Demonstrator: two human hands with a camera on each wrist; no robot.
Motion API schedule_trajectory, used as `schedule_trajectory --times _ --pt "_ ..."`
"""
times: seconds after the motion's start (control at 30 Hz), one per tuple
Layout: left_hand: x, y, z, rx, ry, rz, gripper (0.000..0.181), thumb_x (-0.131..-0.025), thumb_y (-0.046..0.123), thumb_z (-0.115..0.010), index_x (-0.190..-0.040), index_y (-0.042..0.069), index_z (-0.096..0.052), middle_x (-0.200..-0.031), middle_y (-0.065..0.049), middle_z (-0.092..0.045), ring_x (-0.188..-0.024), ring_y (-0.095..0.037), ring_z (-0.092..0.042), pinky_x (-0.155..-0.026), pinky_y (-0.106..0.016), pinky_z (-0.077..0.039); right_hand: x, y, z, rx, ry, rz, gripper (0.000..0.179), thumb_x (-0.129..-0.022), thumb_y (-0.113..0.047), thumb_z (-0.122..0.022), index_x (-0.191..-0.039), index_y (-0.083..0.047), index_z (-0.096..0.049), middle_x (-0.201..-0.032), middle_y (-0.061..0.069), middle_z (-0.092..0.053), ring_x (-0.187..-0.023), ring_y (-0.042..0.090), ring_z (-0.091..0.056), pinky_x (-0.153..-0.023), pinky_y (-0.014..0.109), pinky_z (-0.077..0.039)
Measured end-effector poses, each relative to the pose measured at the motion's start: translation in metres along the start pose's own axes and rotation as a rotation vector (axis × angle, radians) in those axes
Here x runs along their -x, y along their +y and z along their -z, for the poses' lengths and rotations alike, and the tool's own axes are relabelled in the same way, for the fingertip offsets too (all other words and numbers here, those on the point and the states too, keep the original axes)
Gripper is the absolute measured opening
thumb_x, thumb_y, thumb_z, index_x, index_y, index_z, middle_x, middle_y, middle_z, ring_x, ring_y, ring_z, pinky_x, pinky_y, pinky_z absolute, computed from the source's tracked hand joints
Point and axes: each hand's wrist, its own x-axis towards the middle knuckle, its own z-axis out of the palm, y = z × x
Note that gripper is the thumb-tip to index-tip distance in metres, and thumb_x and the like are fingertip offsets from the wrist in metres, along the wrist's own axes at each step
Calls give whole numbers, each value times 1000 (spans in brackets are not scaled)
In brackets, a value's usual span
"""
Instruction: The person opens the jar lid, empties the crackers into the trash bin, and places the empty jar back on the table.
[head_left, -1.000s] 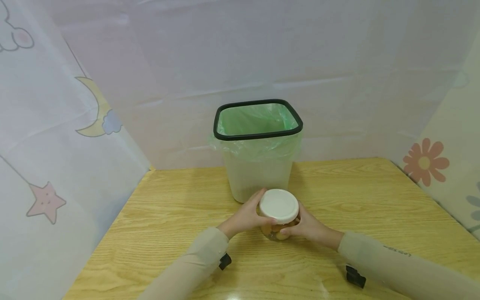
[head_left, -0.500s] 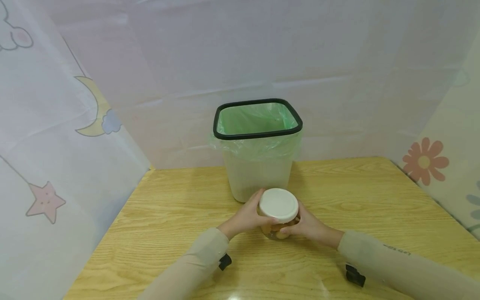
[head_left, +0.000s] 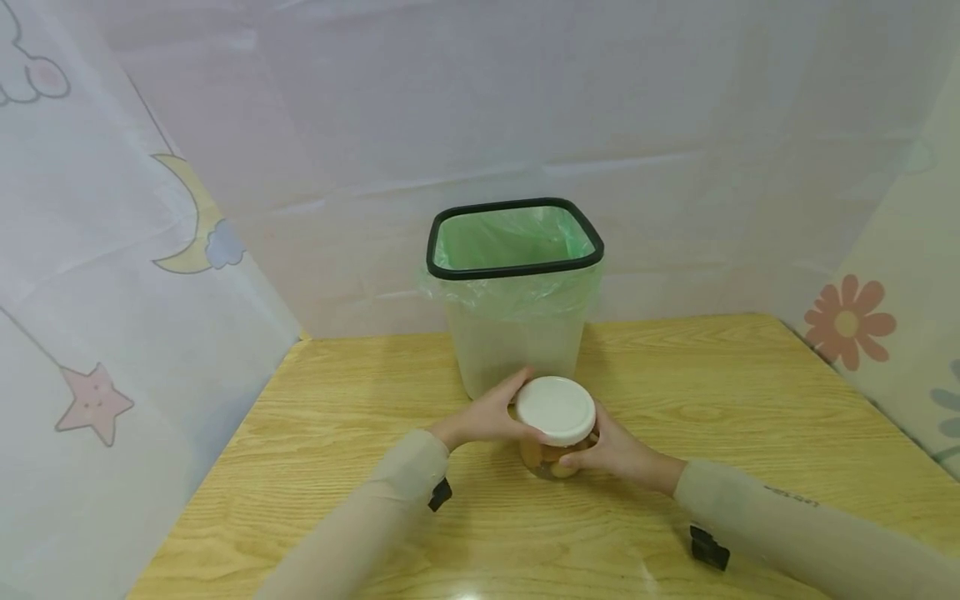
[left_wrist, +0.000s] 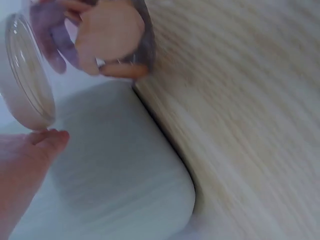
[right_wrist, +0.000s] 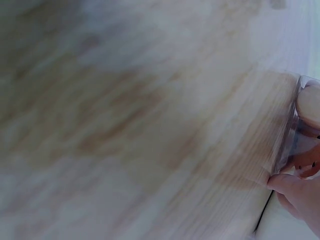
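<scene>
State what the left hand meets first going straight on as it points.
Likely the white lid of the clear jar; the thumb of the left hand is at the lid's edge, though depth is unclear.

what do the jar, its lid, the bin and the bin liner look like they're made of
Jar: glossy clear plastic or glass; contents show through, but the material is unclear.
Lid: probably plastic, opaque white and smooth; painted metal is possible.
Bin: likely plastic, pale with a soft sheen.
Liner: thin plastic film, judging by its green see-through crinkles.
</scene>
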Motion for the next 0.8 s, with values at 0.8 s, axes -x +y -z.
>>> schedule_trajectory --times 0.8 --pt "-24 -16 21 21 -229 -52 97 -78 9 -81 -154 4 -22 -156 -11 -28 -140 -18 -29 -110 -28 -26 -4 4 1 -45 -39 -41 109 -80 -8 -80 -152 2 2 -153 29 -14 -139 48 -17 -104 52 -37"
